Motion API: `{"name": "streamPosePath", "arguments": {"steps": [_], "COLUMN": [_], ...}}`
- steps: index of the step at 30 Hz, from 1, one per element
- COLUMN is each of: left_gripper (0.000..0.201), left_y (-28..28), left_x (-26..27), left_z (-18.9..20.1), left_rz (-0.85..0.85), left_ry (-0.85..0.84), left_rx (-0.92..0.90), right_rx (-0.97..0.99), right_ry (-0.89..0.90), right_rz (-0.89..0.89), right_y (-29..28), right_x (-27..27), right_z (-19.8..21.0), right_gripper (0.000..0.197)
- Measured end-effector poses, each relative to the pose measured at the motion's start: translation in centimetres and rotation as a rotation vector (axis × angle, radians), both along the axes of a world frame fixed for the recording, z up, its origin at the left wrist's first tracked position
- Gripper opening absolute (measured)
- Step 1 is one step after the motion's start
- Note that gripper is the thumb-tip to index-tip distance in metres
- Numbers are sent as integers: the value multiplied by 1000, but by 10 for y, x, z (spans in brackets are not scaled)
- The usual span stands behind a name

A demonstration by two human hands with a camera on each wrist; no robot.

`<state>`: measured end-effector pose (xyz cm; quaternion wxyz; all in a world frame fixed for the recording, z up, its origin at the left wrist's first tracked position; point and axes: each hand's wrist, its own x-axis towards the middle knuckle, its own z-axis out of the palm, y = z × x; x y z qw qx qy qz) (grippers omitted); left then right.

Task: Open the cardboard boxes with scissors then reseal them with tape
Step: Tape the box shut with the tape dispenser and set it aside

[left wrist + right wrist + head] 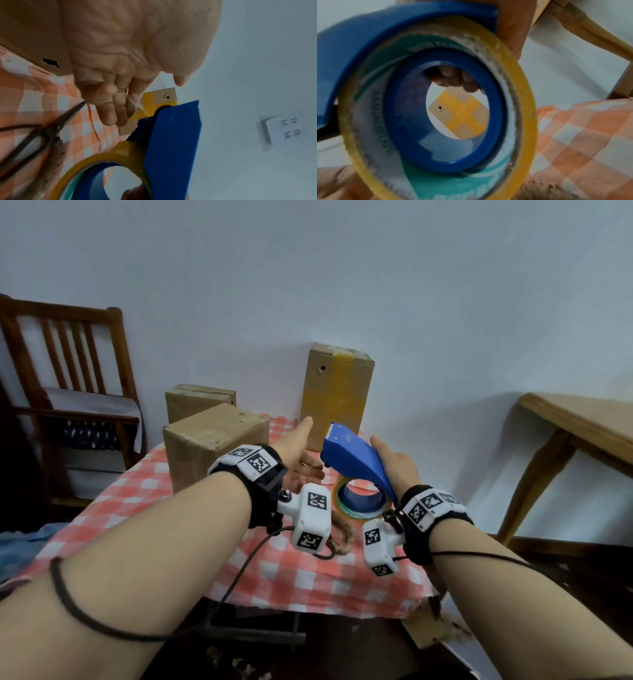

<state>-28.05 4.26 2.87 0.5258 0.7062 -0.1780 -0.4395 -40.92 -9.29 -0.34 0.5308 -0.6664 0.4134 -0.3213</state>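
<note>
Head view counts three cardboard boxes (337, 395), one pair of scissors (42, 136), one tape dispenser (356, 462) grasped by the right hand (394, 467), left hand (301, 457) released, fingers straight.

In the head view the right hand (394, 465) lies mostly behind the blue plastic tape dispenser (356, 462), so its fingers cannot be made out. The yellowish roll of packing tape (436, 108) fills the right wrist view, blurred and cut off at the bottom edge, its printed lettering unreadable. The dark metal scissors (34, 136) run off the left edge of the left wrist view, smeared. The small far cardboard box (200, 402) is half hidden behind the nearer cardboard box (212, 443).
</note>
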Motion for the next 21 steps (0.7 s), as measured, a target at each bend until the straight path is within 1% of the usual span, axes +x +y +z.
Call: {"name": "streamPosePath", "arguments": {"steps": [1, 3, 4, 5, 8, 10, 11, 12, 14, 15, 18, 20, 21], "left_gripper": [75, 49, 40, 38, 39, 36, 35, 34, 32, 31, 24, 16, 16], "left_y": [3, 8, 10, 12, 13, 16, 18, 20, 21, 21, 19, 16, 15], "left_x": [-3, -9, -11, -11, -7, -7, -8, -9, -10, -9, -3, 1, 2], "left_z": [3, 8, 10, 12, 13, 14, 16, 18, 21, 23, 30, 35, 37], "left_rz": [0, 14, 15, 13, -9, 2, 8, 19, 59, 75, 132, 167, 171], "left_ry": [8, 18, 22, 22, 7, -43, -110, -216, -439, -505, -581, -596, -599], "left_rx": [-6, -20, -36, -55, -91, -104, -98, -77, -42, -38, -43, -55, -59], "right_rx": [-15, -28, -30, -33, -59, -68, -77, -107, -212, -267, -348, -368, -377], "right_ry": [8, 19, 20, 24, 50, 61, 70, 90, 161, 186, 215, 222, 234], "right_rz": [8, 15, 20, 29, 48, 67, 77, 88, 108, 114, 132, 127, 125], "right_y": [1, 3, 4, 5, 5, 6, 7, 8, 10, 11, 8, 5, 3], "right_x": [-1, -2, -3, -4, -4, -6, -6, -7, -9, -10, -12, -15, -17], "right_z": [1, 5, 7, 9, 12, 14, 15, 16, 19, 20, 22, 23, 24], "right_gripper": [47, 47, 47, 47, 49, 52, 53, 55, 57, 58, 62, 64, 65]}}
